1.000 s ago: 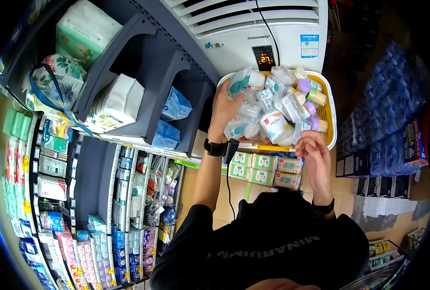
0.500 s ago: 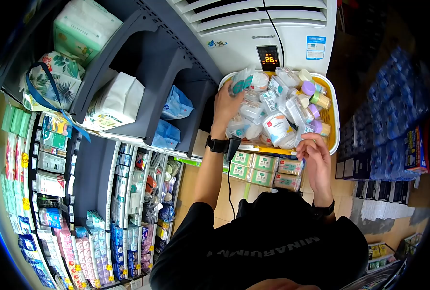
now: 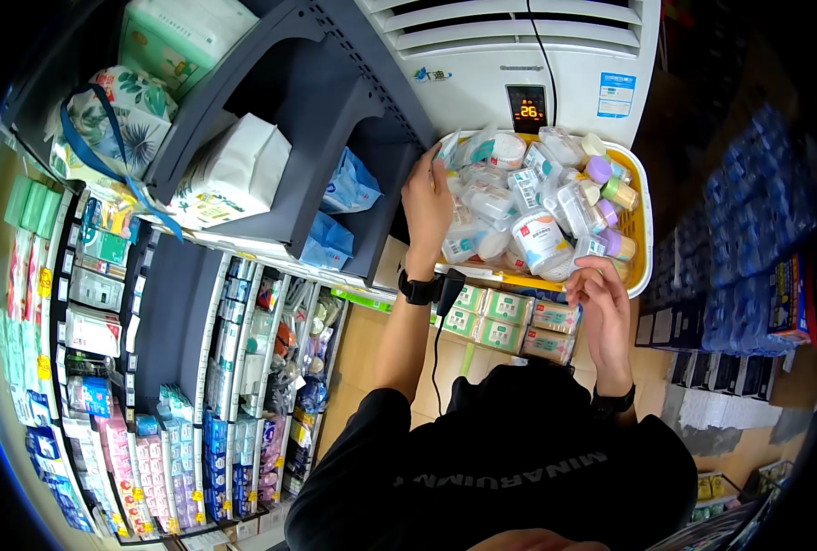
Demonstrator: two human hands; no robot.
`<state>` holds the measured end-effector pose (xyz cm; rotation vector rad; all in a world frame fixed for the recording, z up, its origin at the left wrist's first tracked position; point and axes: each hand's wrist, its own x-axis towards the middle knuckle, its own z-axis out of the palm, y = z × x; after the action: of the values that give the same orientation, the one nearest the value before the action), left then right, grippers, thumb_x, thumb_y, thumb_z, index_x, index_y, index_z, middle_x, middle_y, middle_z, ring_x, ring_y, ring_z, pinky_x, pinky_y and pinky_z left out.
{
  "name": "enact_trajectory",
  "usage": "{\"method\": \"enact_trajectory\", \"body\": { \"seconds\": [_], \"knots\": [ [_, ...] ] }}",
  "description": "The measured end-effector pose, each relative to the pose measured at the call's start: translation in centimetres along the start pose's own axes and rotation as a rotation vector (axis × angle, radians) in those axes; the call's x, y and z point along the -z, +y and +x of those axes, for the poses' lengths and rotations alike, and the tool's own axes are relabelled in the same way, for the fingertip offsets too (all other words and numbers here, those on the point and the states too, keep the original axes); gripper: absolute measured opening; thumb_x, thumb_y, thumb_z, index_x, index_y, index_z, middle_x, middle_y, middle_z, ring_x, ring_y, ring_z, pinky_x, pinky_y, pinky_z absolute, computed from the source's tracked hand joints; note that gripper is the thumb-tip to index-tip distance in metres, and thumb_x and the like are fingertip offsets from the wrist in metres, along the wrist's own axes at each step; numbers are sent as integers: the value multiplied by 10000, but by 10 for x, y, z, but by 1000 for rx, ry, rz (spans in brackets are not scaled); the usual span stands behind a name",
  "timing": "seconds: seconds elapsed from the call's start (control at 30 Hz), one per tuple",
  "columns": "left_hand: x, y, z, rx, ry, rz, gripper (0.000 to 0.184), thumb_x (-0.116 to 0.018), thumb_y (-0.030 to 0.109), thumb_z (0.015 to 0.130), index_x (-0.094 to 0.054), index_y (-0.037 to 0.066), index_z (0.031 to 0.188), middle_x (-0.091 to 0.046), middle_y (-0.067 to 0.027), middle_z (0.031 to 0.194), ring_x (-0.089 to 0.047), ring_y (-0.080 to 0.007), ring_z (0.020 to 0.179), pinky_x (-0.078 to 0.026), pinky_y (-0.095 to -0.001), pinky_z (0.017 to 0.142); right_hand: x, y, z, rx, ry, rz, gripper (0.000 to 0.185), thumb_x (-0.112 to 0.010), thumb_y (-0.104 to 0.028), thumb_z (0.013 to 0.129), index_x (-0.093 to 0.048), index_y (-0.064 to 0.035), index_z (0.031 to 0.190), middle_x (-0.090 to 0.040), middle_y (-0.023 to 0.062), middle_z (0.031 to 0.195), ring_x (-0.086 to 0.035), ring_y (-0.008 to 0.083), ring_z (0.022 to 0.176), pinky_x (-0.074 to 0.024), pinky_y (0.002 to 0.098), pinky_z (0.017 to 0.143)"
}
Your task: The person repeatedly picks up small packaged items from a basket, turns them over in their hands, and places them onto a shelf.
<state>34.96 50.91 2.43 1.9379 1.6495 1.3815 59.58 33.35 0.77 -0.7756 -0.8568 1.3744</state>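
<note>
A yellow and white basket [image 3: 645, 220] is heaped with clear plastic boxes, tubs and bottles. My left hand [image 3: 427, 207] is at its back left corner, thumb on the inner side and fingers curled round the rim; part of that grip is hidden. A clear package with a teal mark [image 3: 482, 150] lies in the pile just beside it. My right hand [image 3: 601, 298] is at the front right rim, loosely bent with fingers apart, holding nothing I can see. Near its fingertips are a white printed tub [image 3: 539, 241] and a purple-lidded bottle [image 3: 618, 245].
Behind the basket stands a white air conditioner [image 3: 473, 87] with a hanging cable. A grey shelf [image 3: 367, 110] with bags rises on the left. Green and white packs [image 3: 505, 308] lie below the basket. Blue wrapped bottles [image 3: 748, 220] are stacked on the right.
My left hand has drawn back from the teal-marked clear package to the basket's left rim, and the package rests in the pile. My right hand has barely moved. The view has shifted slightly.
</note>
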Motion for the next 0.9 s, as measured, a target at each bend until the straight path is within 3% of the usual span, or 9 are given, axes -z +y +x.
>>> {"method": "enact_trajectory", "body": {
  "seconds": [0.1, 0.17, 0.2, 0.3, 0.5, 0.67, 0.7, 0.87, 0.9],
  "knots": [
    [16, 13, -10, 5, 60, -20, 278, -497, 135, 1011, -618, -21, 1208, -679, -245, 1089, -675, -386, 946, -518, -398, 824, -6, -1, -1, -7, -25, -11, 261, -521, -172, 974, -563, -25, 1186, -618, 63, 914, -512, 126, 803, -408, 272, 776],
    [32, 25, -21, 97, 35, -131, 288, -504, 171, 1024, -616, -28, 1200, -701, -212, 955, -683, -258, 795, -507, -340, 733, -12, -1, -2, -5, -52, -17, 257, -518, -169, 975, -562, -26, 1184, -620, 64, 918, -517, 123, 806, -411, 273, 777],
    [39, 28, -26, 102, 49, -128, 288, -504, 171, 1024, -616, -28, 1200, -701, -212, 955, -683, -258, 795, -507, -340, 733, -16, -1, -2, -9, -67, -20, 257, -518, -169, 975, -562, -26, 1184, -620, 64, 918, -517, 123, 806, -411, 273, 777],
    [67, 35, -49, 101, 10, -249, 294, -530, 203, 1027, -616, -34, 1178, -625, -86, 732, -536, -74, 702, -456, -261, 657, -29, 2, -2, -19, -122, -36, 258, -512, -162, 977, -560, -25, 1190, -624, 64, 923, -521, 122, 808, -411, 274, 782],
    [124, 56, -111, 260, -73, -461, 313, -528, 201, 1038, -607, -39, 1224, -656, -14, 920, -535, -57, 829, -460, -241, 743, -73, 12, -3, -39, -276, -43, 263, -512, -143, 976, -552, -14, 1202, -625, 64, 940, -530, 127, 826, -410, 270, 790],
    [168, 59, -163, 322, -23, -607, 331, -541, 218, 1037, -604, -41, 1233, -666, -26, 1019, -563, -85, 887, -469, -261, 796, -119, 33, -13, 72, -316, -184, 316, -540, -49, 948, -525, -7, 1261, -569, 68, 1170, -501, 125, 995, -398, 267, 899],
    [179, 59, -173, 334, 14, -603, 331, -541, 218, 1037, -604, -41, 1233, -666, -26, 1019, -563, -85, 887, -469, -261, 796, -126, 39, -15, 25, -360, -170, 370, -558, -12, 935, -505, -5, 1301, -534, 65, 1241, -480, 126, 1060, -388, 267, 939],
    [234, 39, -232, 450, 104, -563, 354, -542, 227, 1037, -584, -41, 1264, -670, -35, 1014, -567, -86, 880, -483, -271, 794, -189, 59, -42, -37, -564, -284, 437, -593, 4, 924, -482, -5, 1346, -525, 70, 1252, -477, 115, 1041, -396, 246, 917],
    [246, 41, -242, 439, 170, -577, 319, -562, 230, 1024, -601, -24, 1213, -606, -5, 837, -534, -70, 765, -438, -245, 689, -198, 69, -48, -49, -596, -278, 440, -599, 2, 923, -482, -7, 1348, -520, 69, 1253, -474, 109, 1027, -398, 243, 908]
  ]
}}
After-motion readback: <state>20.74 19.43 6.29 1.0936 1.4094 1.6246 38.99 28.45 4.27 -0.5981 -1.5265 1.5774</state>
